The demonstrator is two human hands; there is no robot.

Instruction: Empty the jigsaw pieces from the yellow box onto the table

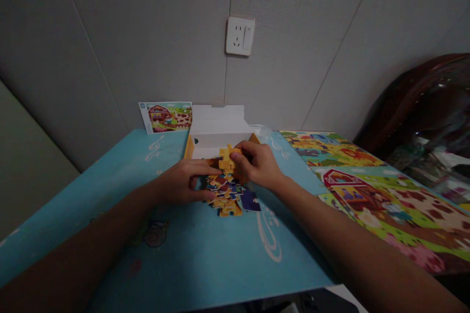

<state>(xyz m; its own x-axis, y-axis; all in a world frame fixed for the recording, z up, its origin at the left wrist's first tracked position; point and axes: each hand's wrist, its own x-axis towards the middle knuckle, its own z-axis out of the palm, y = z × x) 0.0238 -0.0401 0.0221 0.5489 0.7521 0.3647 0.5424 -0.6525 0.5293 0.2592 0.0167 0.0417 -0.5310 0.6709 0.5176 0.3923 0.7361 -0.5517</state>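
Observation:
A pile of loose jigsaw puzzle pieces lies in front of an open box, with dark blue and yellow pieces at its near edge. My right hand pinches some yellow puzzle pieces between thumb and fingers, above the pile. At the pile's left side is my left hand, its fingers stretched out and its thumb apart. Its fingertips touch the pieces just below the yellow ones. Part of the box's inside and front is hidden behind my hands.
A farm picture card leans against the wall at the back left. Finished puzzles, an animal scene and a farm scene, lie on the right of the blue table. Clear plastic sits behind the box.

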